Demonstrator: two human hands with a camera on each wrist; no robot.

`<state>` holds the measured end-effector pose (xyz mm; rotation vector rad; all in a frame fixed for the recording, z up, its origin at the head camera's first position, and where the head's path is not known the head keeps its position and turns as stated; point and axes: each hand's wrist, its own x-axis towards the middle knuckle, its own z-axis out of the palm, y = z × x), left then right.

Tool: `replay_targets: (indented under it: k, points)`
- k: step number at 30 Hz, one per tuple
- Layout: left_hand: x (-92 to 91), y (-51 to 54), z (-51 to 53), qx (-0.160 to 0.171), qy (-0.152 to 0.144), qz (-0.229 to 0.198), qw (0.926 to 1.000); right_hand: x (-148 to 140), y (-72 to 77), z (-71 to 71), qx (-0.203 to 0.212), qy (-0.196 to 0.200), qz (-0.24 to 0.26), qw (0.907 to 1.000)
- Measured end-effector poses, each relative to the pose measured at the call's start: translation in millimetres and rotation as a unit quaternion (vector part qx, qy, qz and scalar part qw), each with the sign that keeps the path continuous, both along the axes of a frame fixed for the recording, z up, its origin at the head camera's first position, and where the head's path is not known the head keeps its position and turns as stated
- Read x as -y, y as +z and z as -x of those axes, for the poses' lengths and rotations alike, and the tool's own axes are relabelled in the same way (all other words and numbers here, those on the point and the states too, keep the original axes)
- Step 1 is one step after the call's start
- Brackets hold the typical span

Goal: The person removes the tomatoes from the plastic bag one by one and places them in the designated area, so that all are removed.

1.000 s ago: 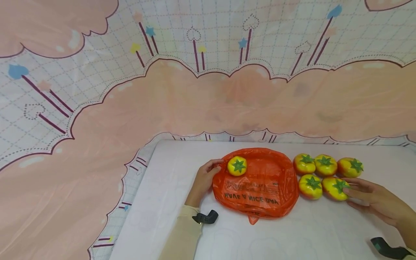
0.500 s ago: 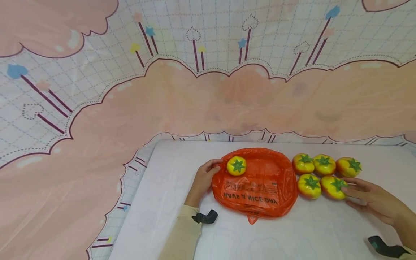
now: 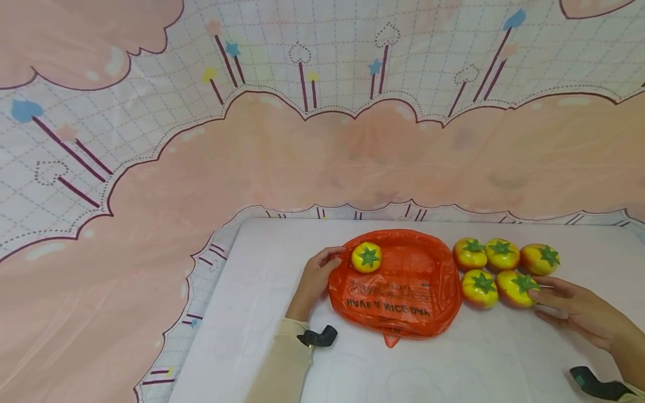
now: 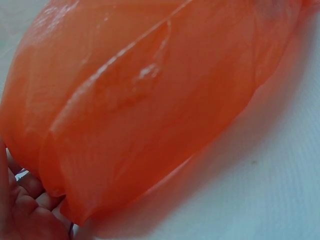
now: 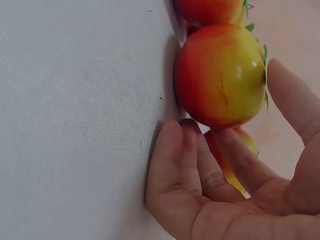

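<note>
A red plastic bag (image 3: 395, 302) lies spread on the table with a raised rim and flipped "HAVE A NICE DAY" print. One yellow-and-red tomato (image 3: 367, 257) with a green star-shaped top rests within its rim, at the far left. My left hand (image 3: 316, 274) holds the bag's left edge; in the left wrist view its curled fingers (image 4: 30, 200) are partly hidden by the bag. To the bag's right, several tomatoes sit in two rows. My right hand (image 3: 584, 308) has thumb and index finger on the nearer row's right tomato (image 5: 220, 75), which still sits on the table.
The far row holds three tomatoes (image 3: 540, 258), and another tomato (image 3: 480, 289) sits close to the bag's right rim. They stand on a white-covered table (image 3: 252, 268). Behind it hangs a pink-and-white patterned cloth (image 3: 322, 151).
The tomato under my right hand has shifted very slightly towards the back. My left hand and the bag keep their place.
</note>
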<state>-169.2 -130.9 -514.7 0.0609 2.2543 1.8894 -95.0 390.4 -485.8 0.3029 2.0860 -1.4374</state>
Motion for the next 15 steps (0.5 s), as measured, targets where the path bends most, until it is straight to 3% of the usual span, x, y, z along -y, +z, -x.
replay_targets:
  k: [15]
  points:
    - [-0.5,1.0,-0.9,0.002,0.003,-0.003,1.0,-1.7,-1.1,-3.6,-0.005,-0.016,0.023,0.9996]
